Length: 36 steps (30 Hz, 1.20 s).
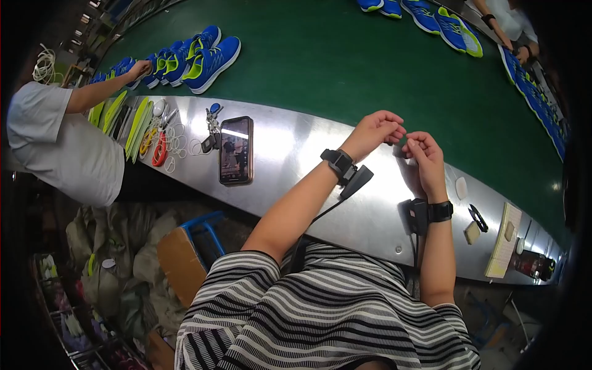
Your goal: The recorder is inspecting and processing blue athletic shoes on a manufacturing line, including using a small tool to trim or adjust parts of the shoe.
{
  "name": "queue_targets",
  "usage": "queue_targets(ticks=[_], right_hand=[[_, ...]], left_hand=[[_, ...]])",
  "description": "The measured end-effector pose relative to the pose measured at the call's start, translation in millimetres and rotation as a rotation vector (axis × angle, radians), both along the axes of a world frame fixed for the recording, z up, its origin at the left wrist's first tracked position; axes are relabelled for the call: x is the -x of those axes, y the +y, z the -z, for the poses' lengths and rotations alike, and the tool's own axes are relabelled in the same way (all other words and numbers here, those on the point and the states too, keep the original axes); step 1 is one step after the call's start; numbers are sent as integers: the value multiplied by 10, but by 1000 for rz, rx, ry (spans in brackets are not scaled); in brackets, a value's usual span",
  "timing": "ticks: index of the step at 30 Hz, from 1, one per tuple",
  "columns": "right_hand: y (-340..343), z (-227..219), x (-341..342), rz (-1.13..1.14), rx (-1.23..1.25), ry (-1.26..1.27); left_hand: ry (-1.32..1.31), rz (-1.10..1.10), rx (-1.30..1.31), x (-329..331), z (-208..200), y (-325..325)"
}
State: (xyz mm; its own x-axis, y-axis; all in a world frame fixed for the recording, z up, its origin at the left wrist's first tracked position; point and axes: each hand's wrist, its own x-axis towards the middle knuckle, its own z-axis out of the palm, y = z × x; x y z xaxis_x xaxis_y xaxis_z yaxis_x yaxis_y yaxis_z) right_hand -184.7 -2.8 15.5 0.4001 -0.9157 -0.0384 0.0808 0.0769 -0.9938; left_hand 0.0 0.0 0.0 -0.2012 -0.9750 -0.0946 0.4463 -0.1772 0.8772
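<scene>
Above the edge where a steel table ledge [296, 132] meets a green surface [320, 68], my two hands are raised with fingertips close together. The fingers of my left hand [374, 134] curl in, thumb against them. My right hand [427, 159] faces it, with thumb and fingers also drawn together. Anything between the fingers is too small or hidden to make out. Both wrists carry black strapped devices. Nearest to my right hand on the ledge lies a small white oval piece [460, 187]. A smartphone [236, 150] with a lit screen rests further left of my left forearm.
Blue shoes [213, 64] line the far left, and more blue shoes [453, 31] stand far right. A co-worker in white [68, 135] reaches in at left, near yellow-green insoles [139, 129] and red-handled scissors [159, 150]. Keys [213, 126], a notepad [504, 240] and a jar [531, 265] lie along the ledge.
</scene>
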Motion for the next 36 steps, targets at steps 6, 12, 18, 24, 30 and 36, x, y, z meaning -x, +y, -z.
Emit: queue_targets(ticks=[6,12,18,24,30,36], right_hand=[[-15,-47,-24,20,3,15],[19,-20,-48,-4,7,15],[43,-105,-51,2,1,2],[39,-109,-113,-7,-2,27],[9,-52,-73,35,-12,19],[33,-53,-47,53,5,8]], left_hand=[[-20,27,21,47,18,-45],[-102,-47,49,-128,-167,-3],[-831,-614,378,-1603,-711,-250],[-1907,-853,262,-3821,-698,-303],[-2307,-601,9,-4332,-458,-384],[-2310,-422,109,-3726,-833,-446]])
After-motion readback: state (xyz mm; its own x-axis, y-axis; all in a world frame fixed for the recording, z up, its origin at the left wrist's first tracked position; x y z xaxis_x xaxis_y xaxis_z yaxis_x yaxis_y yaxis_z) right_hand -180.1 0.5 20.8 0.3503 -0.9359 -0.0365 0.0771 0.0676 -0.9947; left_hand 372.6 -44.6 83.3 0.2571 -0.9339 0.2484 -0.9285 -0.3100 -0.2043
